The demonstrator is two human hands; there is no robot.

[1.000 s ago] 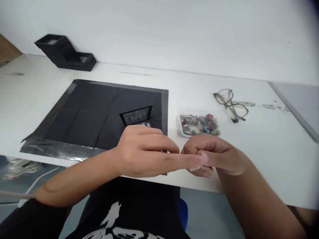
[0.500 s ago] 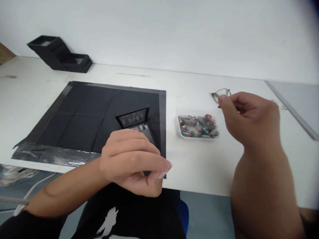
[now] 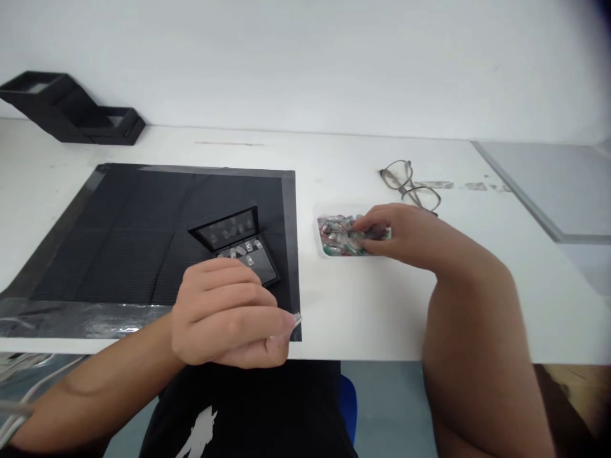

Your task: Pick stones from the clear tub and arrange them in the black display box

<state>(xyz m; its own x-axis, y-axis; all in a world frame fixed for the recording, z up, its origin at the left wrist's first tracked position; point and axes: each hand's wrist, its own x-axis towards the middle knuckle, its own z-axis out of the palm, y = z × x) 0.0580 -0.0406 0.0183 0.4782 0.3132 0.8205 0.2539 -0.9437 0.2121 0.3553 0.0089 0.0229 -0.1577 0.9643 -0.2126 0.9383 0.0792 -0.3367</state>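
My left hand point(image 3: 233, 318) is closed in a pinch on a small clear false nail point(image 3: 298, 319), which pokes out past the fingertips above the mat's near right corner. Just behind it lies an open black case point(image 3: 267, 270) with a mirrored lid point(image 3: 229, 229); several clear nail-shaped pieces sit inside in a row, one apart from the others. My right hand point(image 3: 405, 238) reaches into a clear plastic box point(image 3: 316, 235) full of small glossy pieces point(image 3: 338, 235) in green, red and clear tones. Thumb and forefinger are apart there, with pieces showing between them; the other fingers are partly hidden.
A ribbed black mat point(image 3: 119, 235) edged with tape covers the left of the white table point(image 3: 353, 318). Eyeglasses point(image 3: 403, 184) lie behind the box. A black stepped holder point(image 3: 71, 114) stands by the wall, and a grey-edged panel point(image 3: 539, 191) lies at the right.
My right hand has moved left and down from beside the eyeglasses into the box, leaving them on the table. My left hand keeps its pinch. The view has shifted right.
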